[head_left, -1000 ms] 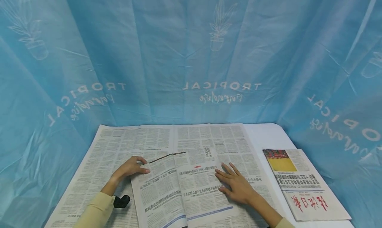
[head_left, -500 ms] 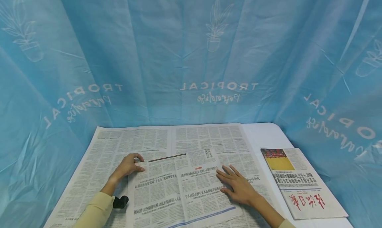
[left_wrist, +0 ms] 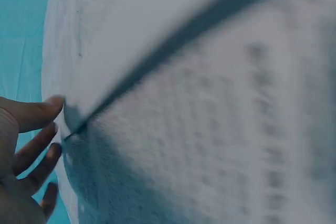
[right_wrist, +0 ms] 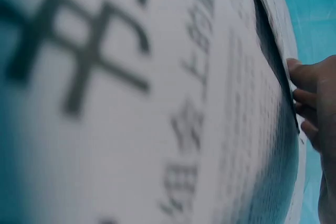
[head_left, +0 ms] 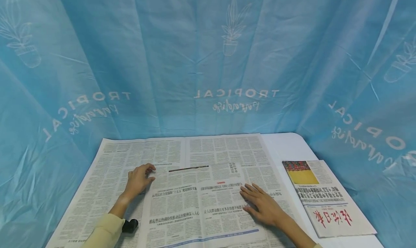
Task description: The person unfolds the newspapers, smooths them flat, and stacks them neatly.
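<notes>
An opened newspaper [head_left: 175, 213] lies roughly flat in the middle of the head view, on top of larger spread newspaper sheets [head_left: 123, 154]. Just off its upper left corner is my left hand [head_left: 138, 183], fingers loosely bent, the thumb apart from them and nothing held. The left wrist view has that hand [left_wrist: 26, 156] beside a blurred paper edge. My right hand [head_left: 264, 208] rests with nearly straight fingers on the opened newspaper's right edge. In the right wrist view its fingertips [right_wrist: 295, 66] are at the sheet's border.
A folded newspaper [head_left: 328, 204] with a yellow and red picture and red characters lies at the right on the white table [head_left: 282, 147]. A blue printed curtain [head_left: 208, 60] encloses the back and sides. A black wrist device [head_left: 130, 226] sits at my left wrist.
My left hand held the opened newspaper's upper left corner earlier and has let go, moving slightly left. The newspaper's raised left half has flattened and shifted right. My right hand stays on its right edge.
</notes>
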`<state>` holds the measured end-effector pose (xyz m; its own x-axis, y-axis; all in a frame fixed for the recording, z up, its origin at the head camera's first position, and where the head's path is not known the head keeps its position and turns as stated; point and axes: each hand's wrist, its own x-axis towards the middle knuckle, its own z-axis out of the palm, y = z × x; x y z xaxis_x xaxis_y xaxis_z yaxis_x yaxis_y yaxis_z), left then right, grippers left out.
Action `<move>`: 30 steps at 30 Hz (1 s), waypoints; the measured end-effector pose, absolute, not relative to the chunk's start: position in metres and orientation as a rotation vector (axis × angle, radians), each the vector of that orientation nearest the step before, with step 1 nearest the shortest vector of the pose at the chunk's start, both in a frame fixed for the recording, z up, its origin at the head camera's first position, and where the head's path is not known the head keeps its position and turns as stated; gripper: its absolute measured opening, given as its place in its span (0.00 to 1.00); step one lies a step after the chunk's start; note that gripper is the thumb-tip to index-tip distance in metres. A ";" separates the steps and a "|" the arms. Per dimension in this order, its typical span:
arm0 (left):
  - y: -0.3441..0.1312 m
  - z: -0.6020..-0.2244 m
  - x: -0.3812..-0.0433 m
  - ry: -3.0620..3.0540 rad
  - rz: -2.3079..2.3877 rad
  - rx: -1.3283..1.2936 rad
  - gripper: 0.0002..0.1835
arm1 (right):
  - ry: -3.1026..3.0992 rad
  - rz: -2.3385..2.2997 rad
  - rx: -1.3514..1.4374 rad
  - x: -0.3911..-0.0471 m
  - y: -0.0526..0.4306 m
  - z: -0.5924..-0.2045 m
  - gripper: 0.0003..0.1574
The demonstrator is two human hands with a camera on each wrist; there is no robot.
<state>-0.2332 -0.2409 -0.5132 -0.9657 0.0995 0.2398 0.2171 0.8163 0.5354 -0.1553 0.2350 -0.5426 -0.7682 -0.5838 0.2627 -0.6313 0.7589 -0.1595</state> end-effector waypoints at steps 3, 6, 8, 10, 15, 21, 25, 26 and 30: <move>-0.243 -0.514 -0.227 -2.768 -0.804 -0.298 0.14 | -2.750 0.367 0.995 -0.160 0.237 -0.537 0.31; -0.245 -0.514 -0.220 -2.764 -0.750 -0.409 0.15 | -2.729 0.354 1.065 -0.170 0.241 -0.531 0.27; -0.246 -0.515 -0.215 -2.771 -0.668 -0.521 0.19 | -2.708 0.318 1.109 -0.177 0.245 -0.528 0.30; -0.247 -0.514 -0.209 -2.764 -0.557 -0.646 0.23 | -2.729 0.258 1.127 -0.183 0.248 -0.526 0.33; -0.248 -0.510 -0.193 -2.712 -0.335 -0.898 0.28 | -2.752 0.111 1.195 -0.196 0.252 -0.527 0.39; -0.247 -0.507 -0.190 -2.774 -0.243 -0.964 0.28 | -2.773 0.057 1.252 -0.198 0.251 -0.530 0.43; -0.249 -0.508 -0.190 -2.854 -0.223 -0.932 0.30 | -2.781 0.083 1.241 -0.198 0.248 -0.530 0.45; -0.250 -0.509 -0.189 -2.867 -0.228 -0.928 0.30 | -2.778 0.087 1.238 -0.198 0.248 -0.530 0.45; -0.251 -0.509 -0.188 -2.894 -0.269 -0.912 0.31 | -2.776 0.104 1.227 -0.198 0.246 -0.532 0.43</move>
<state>-0.1884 -0.2515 -0.5094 -0.8166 0.5592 0.1431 0.5760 0.8056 0.1389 -0.1976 0.2462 -0.5315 -0.6690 -0.7331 0.1225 -0.7402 0.6721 -0.0201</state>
